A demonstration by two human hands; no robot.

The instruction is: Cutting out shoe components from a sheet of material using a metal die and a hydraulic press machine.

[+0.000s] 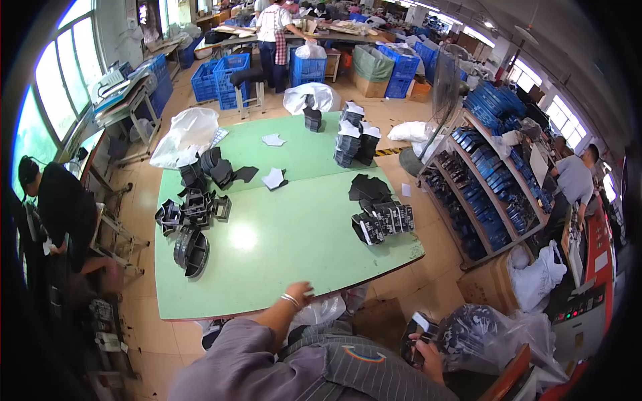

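My left hand [299,292], with a white band at the wrist, hovers by the near edge of the green table [281,267]. Its fingers are loosely curled and nothing shows in them. Low on the right, my right hand [430,357] grips a dark bundle [410,341] with a white piece on top; its exact kind is unclear. Beside that hand lies a clear plastic bag [475,334] with dark pieces inside. On the table's right stands a row of black stacks with white labels [384,222], next to flat black cut pieces [369,189].
Black curved parts [192,250] and more black stacks [214,167] occupy the table's left. White-topped stacks [349,144] stand at the far right. A loaded shelf rack [481,187] is to the right. Co-workers are at left [63,207], far back [273,40] and right [575,177].
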